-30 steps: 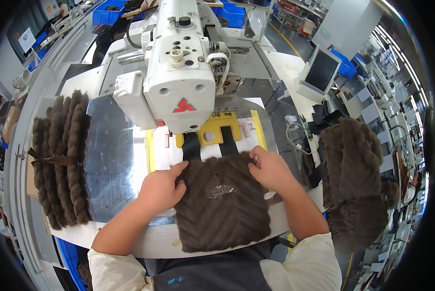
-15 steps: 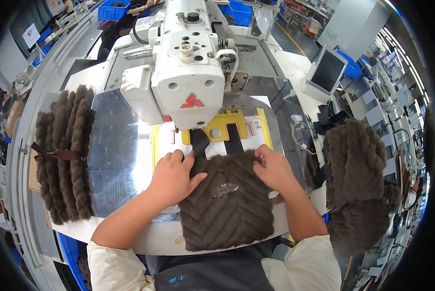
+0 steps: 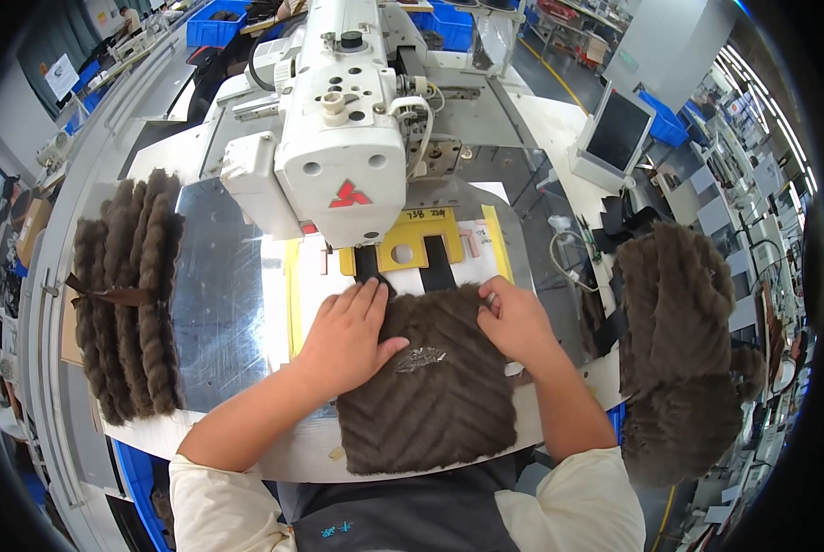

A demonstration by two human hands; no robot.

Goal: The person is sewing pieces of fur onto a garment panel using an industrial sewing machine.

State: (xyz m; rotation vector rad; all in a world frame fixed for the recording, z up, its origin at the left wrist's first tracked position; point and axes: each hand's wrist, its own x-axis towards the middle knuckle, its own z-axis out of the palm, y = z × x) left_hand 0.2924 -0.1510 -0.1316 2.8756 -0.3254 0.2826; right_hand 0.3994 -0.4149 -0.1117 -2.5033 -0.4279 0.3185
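A dark brown fur panel (image 3: 430,409) with a chevron pile and a shiny patch lies before me at the table's front edge. Two black straps run from its far edge to a yellow notched clamp plate (image 3: 417,247) under the white sewing machine (image 3: 340,156). My left hand (image 3: 343,339) rests flat over the panel's far left corner, its outstretched fingertips on the left strap (image 3: 364,265). At the far right corner, my right hand (image 3: 515,320) pinches the panel's edge, near the right strap (image 3: 439,267).
Tied rolls of brown fur (image 3: 127,304) lie on the left. More brown fur (image 3: 677,340) hangs or lies at the right, beside a thin cable (image 3: 568,262). A dark-screened monitor (image 3: 614,133) stands at the far right. Below the table's left edge sits a blue bin (image 3: 141,483).
My left hand has shifted forward and right, flattening over the strap. That strap was curled and now lies straighter. My right hand keeps its pinch at the corner.
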